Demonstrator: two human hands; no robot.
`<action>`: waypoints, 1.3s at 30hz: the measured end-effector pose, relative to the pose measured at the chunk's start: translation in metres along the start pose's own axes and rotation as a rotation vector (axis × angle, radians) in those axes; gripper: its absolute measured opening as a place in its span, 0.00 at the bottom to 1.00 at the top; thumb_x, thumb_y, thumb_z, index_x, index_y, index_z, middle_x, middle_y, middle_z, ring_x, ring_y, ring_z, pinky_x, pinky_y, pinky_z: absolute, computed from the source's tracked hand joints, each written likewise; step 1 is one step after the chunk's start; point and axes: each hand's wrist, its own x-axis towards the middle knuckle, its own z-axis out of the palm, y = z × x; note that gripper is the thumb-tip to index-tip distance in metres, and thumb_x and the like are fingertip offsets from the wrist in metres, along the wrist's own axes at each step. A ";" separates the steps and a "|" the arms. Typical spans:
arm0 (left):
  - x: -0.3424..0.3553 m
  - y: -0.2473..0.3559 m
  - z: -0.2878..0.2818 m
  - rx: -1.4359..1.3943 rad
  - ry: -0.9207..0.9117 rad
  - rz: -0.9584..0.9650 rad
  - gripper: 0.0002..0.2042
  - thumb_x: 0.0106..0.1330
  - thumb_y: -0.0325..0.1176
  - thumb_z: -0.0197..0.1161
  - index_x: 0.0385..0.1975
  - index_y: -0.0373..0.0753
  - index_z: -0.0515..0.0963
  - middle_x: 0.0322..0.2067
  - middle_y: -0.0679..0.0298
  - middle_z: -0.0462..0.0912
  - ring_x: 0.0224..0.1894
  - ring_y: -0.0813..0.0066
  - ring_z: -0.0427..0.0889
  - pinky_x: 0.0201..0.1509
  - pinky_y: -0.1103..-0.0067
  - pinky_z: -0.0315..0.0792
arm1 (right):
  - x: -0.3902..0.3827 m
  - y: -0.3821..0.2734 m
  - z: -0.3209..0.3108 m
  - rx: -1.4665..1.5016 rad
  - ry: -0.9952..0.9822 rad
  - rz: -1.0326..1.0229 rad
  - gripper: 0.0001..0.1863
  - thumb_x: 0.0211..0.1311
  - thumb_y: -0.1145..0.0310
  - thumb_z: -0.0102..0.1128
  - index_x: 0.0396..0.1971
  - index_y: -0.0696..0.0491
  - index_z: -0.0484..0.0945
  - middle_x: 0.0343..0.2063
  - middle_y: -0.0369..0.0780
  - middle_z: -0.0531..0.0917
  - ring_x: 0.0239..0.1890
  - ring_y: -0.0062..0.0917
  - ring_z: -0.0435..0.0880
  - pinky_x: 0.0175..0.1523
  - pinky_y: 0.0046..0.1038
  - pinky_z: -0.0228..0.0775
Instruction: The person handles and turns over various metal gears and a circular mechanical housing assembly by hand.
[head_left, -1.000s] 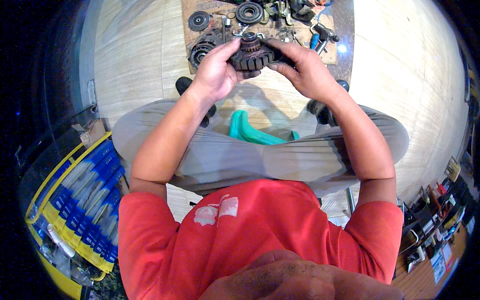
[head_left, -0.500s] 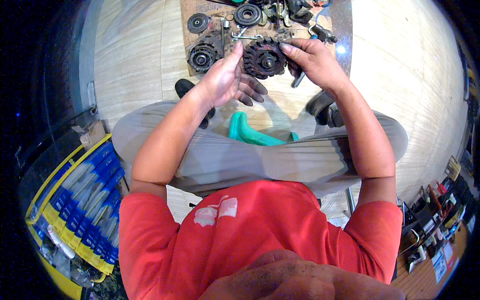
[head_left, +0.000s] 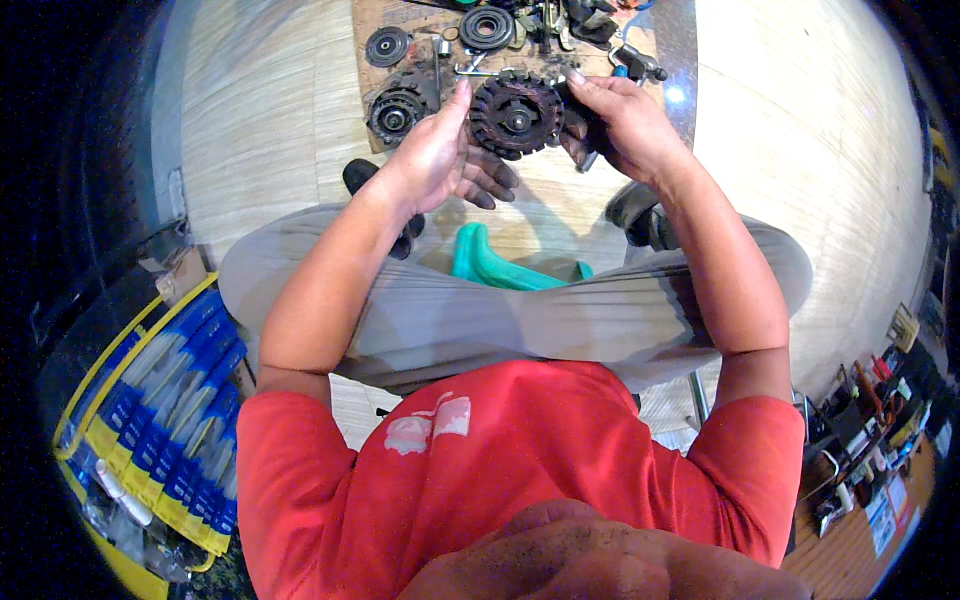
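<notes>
A dark, greasy toothed rotor (head_left: 517,115) with reddish windings and a central shaft is upright between my hands, above the front of the work board. My right hand (head_left: 625,120) closes on its right side; the thumb points up and the fingers curl behind a dark area I cannot make out. A short grey rod end pokes out below these fingers. My left hand (head_left: 440,160) is at the rotor's left edge, thumb raised beside the teeth, blackened fingers spread below it. Left of it, a second toothed round part (head_left: 397,117) lies on the board.
The brown work board (head_left: 372,18) carries a pulley (head_left: 486,28), a smaller disc (head_left: 387,46), a wrench (head_left: 482,71), a socket (head_left: 443,47) and a dark air-tool-like thing (head_left: 640,63). A green plastic stool (head_left: 505,270) stands before my legs. Blue-and-yellow packages (head_left: 165,420) hang at left; tools (head_left: 870,420) lie at right.
The rotor has turned slightly, so its face and shaft show at a different angle. My right thumb has straightened upward. The whole view has shifted a little.
</notes>
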 end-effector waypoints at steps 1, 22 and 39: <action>0.000 0.000 0.000 -0.003 0.001 -0.005 0.40 0.69 0.69 0.28 0.56 0.36 0.70 0.35 0.45 0.81 0.32 0.51 0.84 0.31 0.66 0.79 | 0.000 0.000 0.000 0.017 0.000 -0.004 0.22 0.73 0.54 0.48 0.32 0.58 0.79 0.18 0.40 0.80 0.16 0.22 0.76 0.23 0.24 0.69; -0.001 0.001 0.002 0.028 0.044 -0.006 0.38 0.69 0.68 0.32 0.51 0.35 0.73 0.36 0.53 0.80 0.26 0.59 0.83 0.26 0.68 0.79 | 0.002 0.006 -0.002 0.090 -0.029 0.079 0.14 0.67 0.61 0.59 0.28 0.57 0.77 0.17 0.36 0.76 0.14 0.20 0.74 0.18 0.22 0.65; 0.004 -0.001 0.001 -0.037 0.078 -0.008 0.34 0.69 0.68 0.36 0.48 0.43 0.77 0.33 0.60 0.82 0.22 0.70 0.75 0.28 0.68 0.74 | -0.002 -0.002 -0.002 0.207 -0.023 0.109 0.16 0.69 0.60 0.54 0.30 0.58 0.77 0.17 0.38 0.76 0.17 0.25 0.77 0.21 0.27 0.72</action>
